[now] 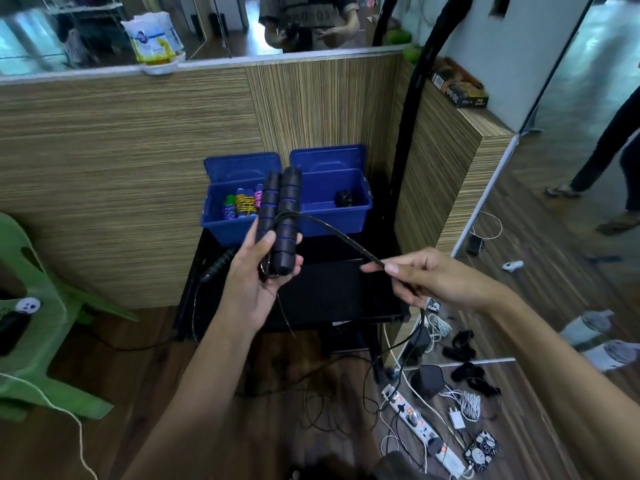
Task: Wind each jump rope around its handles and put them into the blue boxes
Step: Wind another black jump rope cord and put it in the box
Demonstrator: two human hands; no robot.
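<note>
Head view shows the two black foam handles with blue rings (278,220) standing side by side, upright, in your left hand (258,282), fingers wrapped round their lower ends so they form one core. Your right hand (426,275) pinches the thin black cord (341,235) taut, probably ready for winding. Behind stand two open blue plastic boxes (341,211) on the black table (346,292).

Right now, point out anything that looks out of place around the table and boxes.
A second jump rope lies loose at the black table's left edge, its cord trailing to the floor, unwound. Cables, a power strip and chargers are scattered on the floor at the right. The two blue boxes sit squarely.
</note>
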